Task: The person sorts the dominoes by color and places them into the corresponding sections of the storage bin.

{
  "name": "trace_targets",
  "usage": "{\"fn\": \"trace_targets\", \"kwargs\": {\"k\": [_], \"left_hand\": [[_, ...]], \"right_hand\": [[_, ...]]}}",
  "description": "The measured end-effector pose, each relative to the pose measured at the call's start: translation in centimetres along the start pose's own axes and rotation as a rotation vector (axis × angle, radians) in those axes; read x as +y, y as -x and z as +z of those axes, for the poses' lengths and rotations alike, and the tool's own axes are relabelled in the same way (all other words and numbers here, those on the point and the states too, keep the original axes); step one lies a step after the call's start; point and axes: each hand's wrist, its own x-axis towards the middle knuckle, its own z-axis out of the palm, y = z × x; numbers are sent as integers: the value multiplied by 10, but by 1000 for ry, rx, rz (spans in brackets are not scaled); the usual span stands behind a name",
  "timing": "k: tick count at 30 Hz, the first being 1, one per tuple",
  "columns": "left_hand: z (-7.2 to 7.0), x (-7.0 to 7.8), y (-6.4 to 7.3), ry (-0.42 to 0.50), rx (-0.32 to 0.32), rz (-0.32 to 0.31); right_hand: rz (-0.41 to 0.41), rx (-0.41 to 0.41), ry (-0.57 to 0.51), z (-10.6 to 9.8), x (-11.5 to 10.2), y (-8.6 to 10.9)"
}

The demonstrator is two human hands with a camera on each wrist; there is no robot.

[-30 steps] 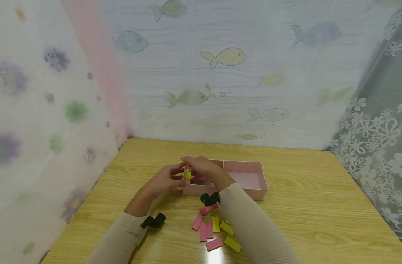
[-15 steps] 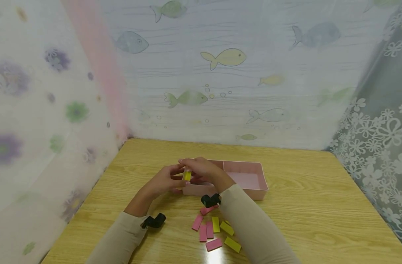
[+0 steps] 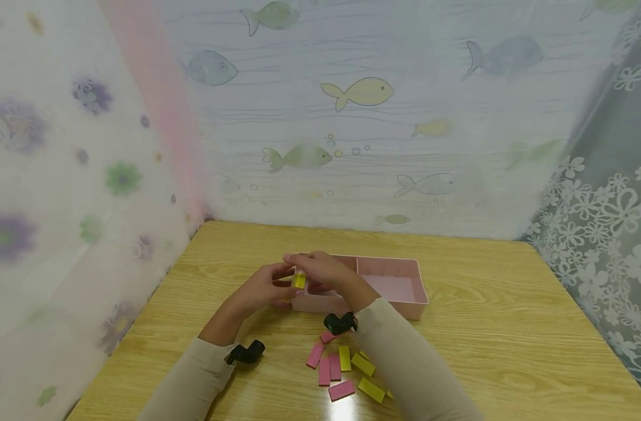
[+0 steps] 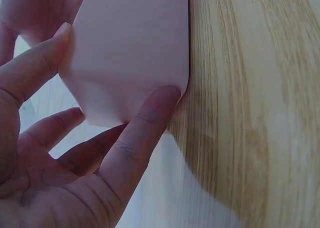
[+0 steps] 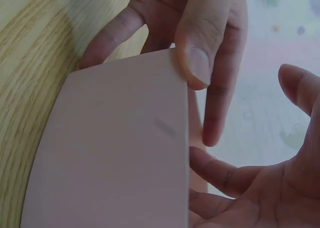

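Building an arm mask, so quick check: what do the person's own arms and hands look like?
Long, plain beige sleeves, left sleeve and right sleeve, each ending near the wrist. A small black, bent device sits at each cuff: left device, right device. The left hand and right hand are ungloved. No cables visible.

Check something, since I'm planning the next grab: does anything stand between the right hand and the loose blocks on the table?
Yes: the front wall of the box. The right hand reaches in behind it, while the blocks lie on the table in front. I see nothing else between them.
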Motion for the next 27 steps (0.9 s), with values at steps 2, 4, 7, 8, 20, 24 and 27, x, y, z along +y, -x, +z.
{"fn": "trace_targets", "kwargs": {"k": [2, 4, 7, 8, 20, 24, 27], "left_hand": [[0, 0, 0, 5, 3, -6], [-1, 0, 0, 10, 3, -5], [-1, -1, -1, 16, 3, -5], [-1, -1, -1, 18, 5, -7], [-1, 0, 0, -7, 15, -17], [0, 0, 0, -17, 10, -10], [1, 1, 0, -14, 11, -8]], "right_hand": [[-27, -1, 22, -1, -1, 3], [-61, 6, 35, -2, -1, 6], [-110, 11, 63, -4, 0, 13], [-121, 23, 74, -5, 0, 15], [-258, 117, 197, -17, 19, 48], [-297, 125, 146, -20, 29, 61], [-321, 141, 140, -21, 34, 71]]}}
